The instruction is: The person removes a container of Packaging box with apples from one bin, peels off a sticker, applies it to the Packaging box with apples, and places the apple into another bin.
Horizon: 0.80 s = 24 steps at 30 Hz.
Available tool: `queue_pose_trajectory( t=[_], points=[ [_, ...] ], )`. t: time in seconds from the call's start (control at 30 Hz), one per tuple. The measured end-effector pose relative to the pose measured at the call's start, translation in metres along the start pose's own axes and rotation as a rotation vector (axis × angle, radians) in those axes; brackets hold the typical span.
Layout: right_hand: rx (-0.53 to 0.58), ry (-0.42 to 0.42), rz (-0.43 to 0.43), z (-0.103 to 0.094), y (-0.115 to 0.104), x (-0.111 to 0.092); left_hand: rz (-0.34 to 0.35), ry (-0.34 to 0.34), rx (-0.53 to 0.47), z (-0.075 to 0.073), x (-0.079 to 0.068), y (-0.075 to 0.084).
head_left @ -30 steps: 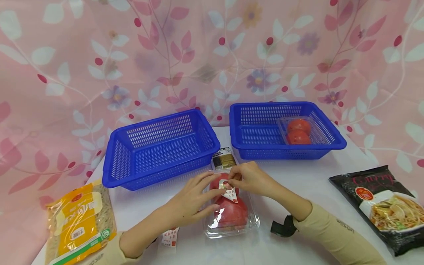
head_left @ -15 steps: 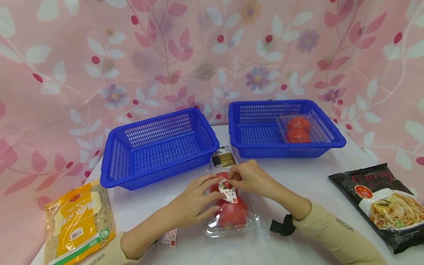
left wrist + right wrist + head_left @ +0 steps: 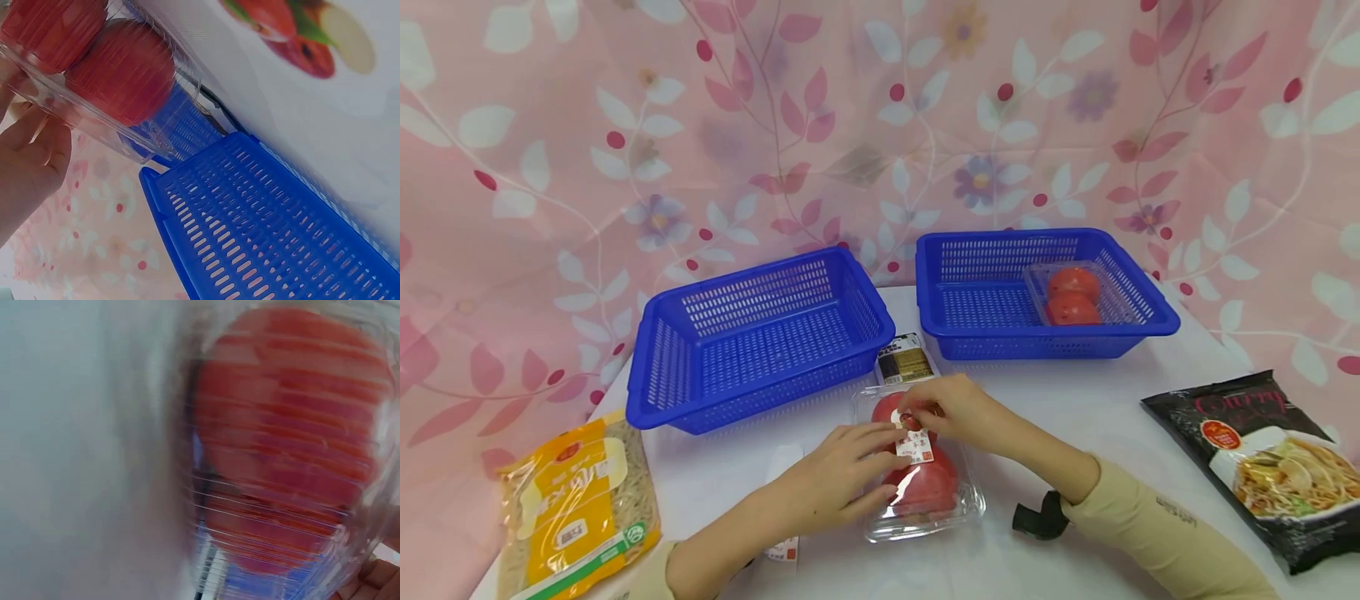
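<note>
A clear plastic box (image 3: 880, 527) lies on the white table in the head view, with two round red fruits (image 3: 925, 490) inside. On its lid is a white label (image 3: 914, 450) with red print and a small picture. My right hand (image 3: 973, 412) pinches the upper end of this label, its fingers bent. From the other side my left hand (image 3: 835, 475) rests on the lid, fingers spread and fairly straight, their tips touching the label's edge. The left wrist view shows the box's side and the fruits (image 3: 125, 72) close up. A blurred box side fills much of the right wrist view.
Two blue baskets (image 3: 658, 392) stand at the back; the right basket (image 3: 1037, 343) holds another box of red fruits (image 3: 1073, 308). A dark-labelled pack (image 3: 906, 362) lies between. Also there are a yellow bag (image 3: 580, 508), a black noodle bag (image 3: 1262, 467) and another label (image 3: 786, 550).
The label, raised and folded at one corner a second ago, now lies flatter on the lid. My right fingers have shifted slightly left along its upper end. The left hand has moved a little lower.
</note>
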State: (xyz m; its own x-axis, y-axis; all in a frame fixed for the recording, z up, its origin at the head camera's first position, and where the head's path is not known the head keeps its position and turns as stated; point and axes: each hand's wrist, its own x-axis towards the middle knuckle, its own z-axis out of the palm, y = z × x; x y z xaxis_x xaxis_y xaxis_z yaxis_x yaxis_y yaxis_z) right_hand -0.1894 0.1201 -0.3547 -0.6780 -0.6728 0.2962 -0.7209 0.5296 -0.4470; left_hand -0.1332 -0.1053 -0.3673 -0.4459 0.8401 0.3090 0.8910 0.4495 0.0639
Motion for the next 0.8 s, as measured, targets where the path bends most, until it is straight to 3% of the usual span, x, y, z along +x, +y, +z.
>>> queue_pose_trajectory(
  t=[0.13, 0.2, 0.57, 0.8],
  points=[
    [-0.103, 0.008, -0.108, 0.001, 0.0, -0.003, -0.001, 0.008, 0.022, -0.001, -0.005, 0.003],
    [-0.164, 0.01, -0.115, 0.001, -0.002, -0.006, -0.005, 0.006, 0.04, -0.002, -0.007, 0.005],
    [-0.278, -0.024, -0.002, 0.002, -0.009, -0.021, -0.031, -0.041, 0.088, -0.006, -0.011, 0.016],
    [-0.241, -0.068, 0.062, 0.001, -0.009, -0.025, -0.058, -0.072, 0.079, -0.007, -0.012, 0.021]
  ],
)
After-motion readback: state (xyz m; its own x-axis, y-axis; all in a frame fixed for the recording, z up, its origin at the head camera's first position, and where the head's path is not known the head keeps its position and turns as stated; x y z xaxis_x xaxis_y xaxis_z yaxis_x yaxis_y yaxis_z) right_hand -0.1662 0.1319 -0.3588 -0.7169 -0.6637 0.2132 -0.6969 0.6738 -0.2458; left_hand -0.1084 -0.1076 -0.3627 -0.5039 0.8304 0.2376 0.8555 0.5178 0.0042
